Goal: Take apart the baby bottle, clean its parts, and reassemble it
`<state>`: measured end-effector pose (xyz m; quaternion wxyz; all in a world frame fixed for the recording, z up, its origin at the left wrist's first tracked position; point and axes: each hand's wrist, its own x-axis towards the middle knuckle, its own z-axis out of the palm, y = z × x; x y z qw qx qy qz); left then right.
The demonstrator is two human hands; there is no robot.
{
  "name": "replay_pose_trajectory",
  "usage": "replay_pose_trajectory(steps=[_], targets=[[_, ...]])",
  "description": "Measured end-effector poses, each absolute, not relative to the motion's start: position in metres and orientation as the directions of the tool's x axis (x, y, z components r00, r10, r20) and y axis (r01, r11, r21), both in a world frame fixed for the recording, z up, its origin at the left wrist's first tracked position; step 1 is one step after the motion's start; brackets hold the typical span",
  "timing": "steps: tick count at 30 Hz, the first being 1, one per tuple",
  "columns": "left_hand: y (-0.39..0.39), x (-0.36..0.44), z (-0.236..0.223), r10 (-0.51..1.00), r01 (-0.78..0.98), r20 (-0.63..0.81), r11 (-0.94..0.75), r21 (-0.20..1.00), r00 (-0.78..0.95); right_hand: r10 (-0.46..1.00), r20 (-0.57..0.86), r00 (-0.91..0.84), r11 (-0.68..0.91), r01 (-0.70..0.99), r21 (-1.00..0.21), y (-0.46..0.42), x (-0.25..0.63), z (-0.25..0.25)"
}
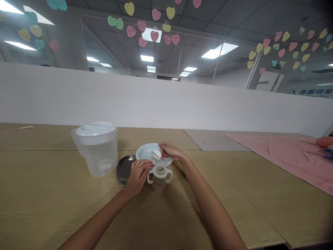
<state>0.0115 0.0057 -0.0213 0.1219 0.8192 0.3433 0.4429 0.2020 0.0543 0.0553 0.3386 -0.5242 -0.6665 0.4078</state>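
Note:
A small two-handled baby bottle (159,178) stands upright on the wooden table (52,194), its top open. My left hand (138,175) is closed round the bottle's left side and handle. My right hand (169,151) holds a small white cap (156,154) in a pinch just above and behind the bottle, over a white plate (145,151). A dark round metal lid or dish (124,168) lies flat to the left of the bottle, partly under my left hand.
A clear plastic pitcher (97,148) with a white lid stands left of the dish. A pink cloth (291,156) covers the table at the right, with some objects at its far edge. A white partition wall (166,100) runs behind the table.

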Motion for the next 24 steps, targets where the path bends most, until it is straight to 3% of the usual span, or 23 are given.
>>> replay_pose_trajectory(steps=[8,14,18,21,24], targets=[[0.005,0.01,-0.021,0.666,0.453,0.652,-0.738,0.501,0.363,0.991,0.129,-0.043,0.135,0.193,-0.972,0.071,0.193,0.031],[0.007,0.011,-0.023,0.673,0.452,0.677,-0.724,0.521,0.299,0.971,0.239,0.032,0.234,0.107,-0.966,0.063,0.197,0.052],[0.006,0.012,-0.023,0.687,0.477,0.711,-0.68,0.557,0.149,0.936,0.315,-0.155,0.349,0.319,-0.881,0.044,0.197,0.077],[0.003,0.012,-0.021,0.685,0.455,0.726,-0.665,0.592,0.056,0.903,0.308,-0.3,0.428,0.566,-0.704,0.025,0.188,0.089],[-0.002,0.013,-0.017,0.682,0.42,0.73,-0.679,0.602,0.056,0.871,0.295,-0.393,0.49,0.657,-0.573,0.005,0.171,0.095]])
